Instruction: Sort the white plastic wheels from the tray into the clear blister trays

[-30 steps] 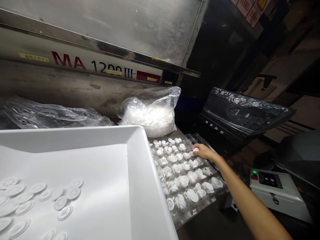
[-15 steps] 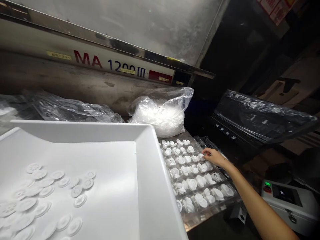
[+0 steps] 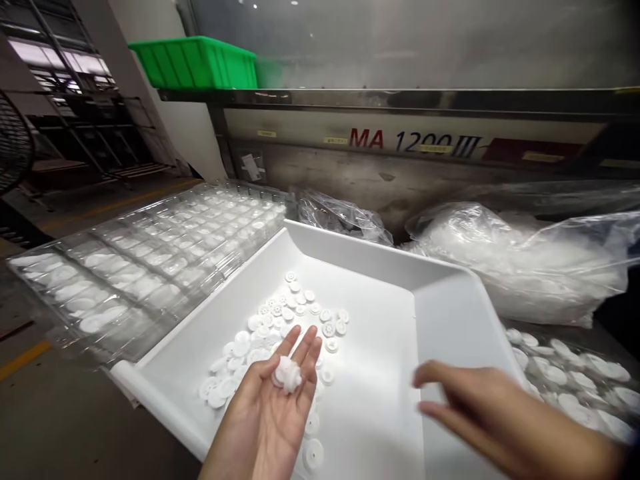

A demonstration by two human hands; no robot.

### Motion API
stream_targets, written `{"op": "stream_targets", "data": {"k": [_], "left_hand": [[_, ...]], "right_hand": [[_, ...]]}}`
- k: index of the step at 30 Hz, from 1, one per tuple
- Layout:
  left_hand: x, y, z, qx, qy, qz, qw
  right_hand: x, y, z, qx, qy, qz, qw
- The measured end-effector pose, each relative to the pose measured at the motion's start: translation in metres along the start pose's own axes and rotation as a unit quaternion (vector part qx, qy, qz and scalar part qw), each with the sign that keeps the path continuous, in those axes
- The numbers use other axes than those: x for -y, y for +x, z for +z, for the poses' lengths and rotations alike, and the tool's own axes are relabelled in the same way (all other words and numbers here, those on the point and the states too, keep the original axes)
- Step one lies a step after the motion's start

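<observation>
My left hand (image 3: pixel 283 400) is palm up over the white tray (image 3: pixel 370 393). A small clump of white plastic discs (image 3: pixel 287 375) rests on its fingers beside the thumb. Beneath and around it, many loose white discs (image 3: pixel 242 343) lie on the tray's floor, some round with holes, some smaller. My right hand (image 3: pixel 475 400) hovers above the tray's right side, blurred, thumb and forefinger apart with nothing visible between them. To its right, a clear compartment tray (image 3: pixel 575 373) holds groups of white discs.
On the left stands a clear divided tray (image 3: pixel 165 247) filled with white pieces. A clear plastic bag (image 3: pixel 520 260) of white parts sits behind the tray at right. A green bin (image 3: pixel 200 63) rests on the machine ledge (image 3: pixel 350 100). A fan (image 3: pixel 15 140) is at far left.
My view has swung left. My right hand has come from the compartment tray back over the white tray. My left hand, unseen before, now shows with white discs on it.
</observation>
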State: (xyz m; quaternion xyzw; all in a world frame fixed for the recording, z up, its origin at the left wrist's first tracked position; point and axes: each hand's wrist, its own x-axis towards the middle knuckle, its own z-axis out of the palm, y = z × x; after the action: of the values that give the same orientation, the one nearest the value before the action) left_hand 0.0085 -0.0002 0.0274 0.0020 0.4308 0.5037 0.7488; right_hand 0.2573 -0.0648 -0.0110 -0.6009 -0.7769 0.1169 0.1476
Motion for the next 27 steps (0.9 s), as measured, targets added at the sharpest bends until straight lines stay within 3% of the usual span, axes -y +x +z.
{"op": "stream_targets", "data": {"k": [4, 7, 10, 16, 20, 23, 27], "left_hand": [[-0.008, 0.002, -0.013, 0.015, -0.028, 0.022, 0.999], [-0.015, 0.004, -0.019, 0.015, -0.052, 0.039, 0.998], [-0.017, 0.005, -0.018, 0.006, -0.071, 0.035, 0.997], [-0.019, 0.006, -0.009, 0.007, -0.070, -0.001, 0.998], [-0.023, 0.005, -0.008, 0.023, -0.041, -0.038, 0.998], [-0.026, 0.006, -0.013, 0.056, -0.040, -0.087, 0.994], [-0.026, 0.011, -0.022, 0.117, -0.046, -0.139, 0.982]], "right_hand": [[0.048, 0.065, 0.050, 0.183, -0.071, -0.027, 0.980], [0.059, 0.093, 0.067, 0.235, -0.102, -0.022, 0.966], [0.061, 0.104, 0.072, 0.251, -0.109, -0.016, 0.962], [0.066, 0.102, 0.079, 0.246, -0.118, 0.015, 0.962], [0.059, 0.103, 0.076, 0.219, -0.052, 0.009, 0.974], [0.051, 0.105, 0.058, 0.161, 0.029, -0.010, 0.986], [0.051, 0.110, 0.016, 0.072, 0.123, -0.029, 0.989]]}}
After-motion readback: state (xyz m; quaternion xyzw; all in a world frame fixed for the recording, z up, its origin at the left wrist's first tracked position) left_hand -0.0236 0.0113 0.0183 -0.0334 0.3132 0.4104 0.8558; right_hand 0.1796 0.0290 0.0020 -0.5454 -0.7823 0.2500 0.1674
